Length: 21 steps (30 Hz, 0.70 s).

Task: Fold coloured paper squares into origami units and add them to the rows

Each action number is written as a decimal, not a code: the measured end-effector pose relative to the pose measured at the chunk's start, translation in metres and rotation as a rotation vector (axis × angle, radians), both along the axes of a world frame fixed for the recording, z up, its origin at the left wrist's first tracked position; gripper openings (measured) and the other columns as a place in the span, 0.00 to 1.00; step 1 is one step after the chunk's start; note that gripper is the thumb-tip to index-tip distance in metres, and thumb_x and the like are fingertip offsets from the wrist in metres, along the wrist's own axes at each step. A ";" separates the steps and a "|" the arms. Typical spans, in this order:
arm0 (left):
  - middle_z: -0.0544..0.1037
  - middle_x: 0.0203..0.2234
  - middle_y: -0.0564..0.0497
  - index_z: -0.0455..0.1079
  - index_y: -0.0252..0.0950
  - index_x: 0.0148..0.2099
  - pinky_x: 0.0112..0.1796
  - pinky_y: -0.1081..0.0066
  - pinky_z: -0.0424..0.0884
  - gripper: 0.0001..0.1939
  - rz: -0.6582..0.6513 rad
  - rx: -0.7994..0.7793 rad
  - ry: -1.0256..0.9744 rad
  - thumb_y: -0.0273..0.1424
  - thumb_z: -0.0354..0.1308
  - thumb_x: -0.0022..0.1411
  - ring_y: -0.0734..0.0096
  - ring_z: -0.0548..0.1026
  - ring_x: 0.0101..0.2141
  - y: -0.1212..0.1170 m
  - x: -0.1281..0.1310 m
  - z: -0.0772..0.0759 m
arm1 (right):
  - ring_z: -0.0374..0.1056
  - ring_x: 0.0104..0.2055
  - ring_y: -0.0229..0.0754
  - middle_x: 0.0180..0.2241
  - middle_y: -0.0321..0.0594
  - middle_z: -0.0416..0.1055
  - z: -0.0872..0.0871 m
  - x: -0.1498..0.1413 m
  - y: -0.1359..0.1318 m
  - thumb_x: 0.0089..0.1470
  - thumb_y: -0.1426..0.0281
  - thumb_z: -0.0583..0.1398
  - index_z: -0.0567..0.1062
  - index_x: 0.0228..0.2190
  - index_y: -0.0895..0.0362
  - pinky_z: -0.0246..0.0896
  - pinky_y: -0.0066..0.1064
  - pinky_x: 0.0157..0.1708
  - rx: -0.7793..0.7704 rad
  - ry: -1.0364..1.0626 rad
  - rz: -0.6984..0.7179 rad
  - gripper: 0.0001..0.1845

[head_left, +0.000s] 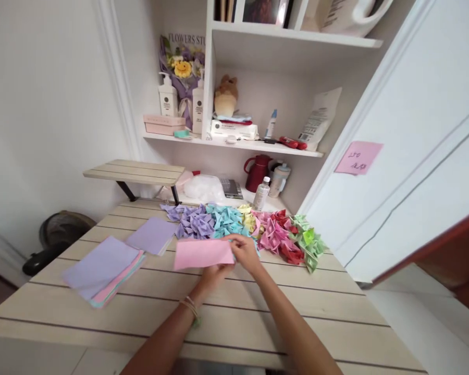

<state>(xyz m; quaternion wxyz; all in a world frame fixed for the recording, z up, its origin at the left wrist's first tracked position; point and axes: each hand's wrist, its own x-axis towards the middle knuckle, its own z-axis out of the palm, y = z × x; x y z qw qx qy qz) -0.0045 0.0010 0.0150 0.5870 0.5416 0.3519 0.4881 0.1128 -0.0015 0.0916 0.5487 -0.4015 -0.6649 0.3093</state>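
Observation:
A folded sheet of pink paper [203,252] is held above the middle of the table. My right hand [244,252] grips its right end between thumb and fingers. From below, my left hand [216,274] pinches the lower edge near that same end; its fingers are partly hidden behind the paper. Just beyond lie heaps of folded paper pieces: purple [195,221], blue [227,221], yellow [248,219], pink [275,233], red [291,252] and green [312,245]. To the left rest a stack of coloured paper sheets [103,265] and a smaller purple stack [151,234].
A small raised wooden shelf [136,171] stands at the table's back left. Behind the heaps are a clear bottle [261,194], a red jug [258,174] and a tumbler [280,180]. Shelving rises at the back. A pink note [359,158] sticks to the right wall.

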 end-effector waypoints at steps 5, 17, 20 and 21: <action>0.74 0.46 0.43 0.40 0.42 0.64 0.43 0.62 0.69 0.51 0.008 0.087 -0.157 0.33 0.67 0.44 0.58 0.73 0.44 -0.003 -0.010 0.019 | 0.69 0.31 0.41 0.28 0.39 0.72 -0.022 0.078 -0.015 0.46 0.68 0.60 0.72 0.31 0.56 0.63 0.27 0.28 -0.026 0.095 -0.064 0.08; 0.80 0.25 0.47 0.77 0.34 0.27 0.35 0.67 0.71 0.12 0.060 0.170 0.250 0.34 0.68 0.37 0.59 0.75 0.31 0.000 -0.019 0.025 | 0.64 0.25 0.38 0.20 0.35 0.69 -0.045 0.085 -0.027 0.38 0.68 0.66 0.73 0.19 0.58 0.61 0.26 0.27 -0.143 0.011 0.009 0.08; 0.78 0.22 0.49 0.74 0.32 0.26 0.30 0.69 0.71 0.12 0.135 0.127 0.218 0.37 0.64 0.44 0.63 0.75 0.26 0.001 -0.014 0.021 | 0.60 0.21 0.35 0.16 0.32 0.63 -0.049 0.083 -0.024 0.43 0.63 0.64 0.70 0.17 0.59 0.57 0.25 0.22 -0.158 0.049 -0.084 0.13; 0.78 0.23 0.49 0.74 0.31 0.27 0.30 0.69 0.71 0.13 0.166 0.114 0.201 0.38 0.63 0.45 0.64 0.75 0.27 0.002 -0.012 0.020 | 0.61 0.21 0.36 0.17 0.32 0.63 -0.051 0.082 -0.024 0.45 0.62 0.62 0.71 0.21 0.59 0.57 0.25 0.22 -0.162 0.066 -0.098 0.13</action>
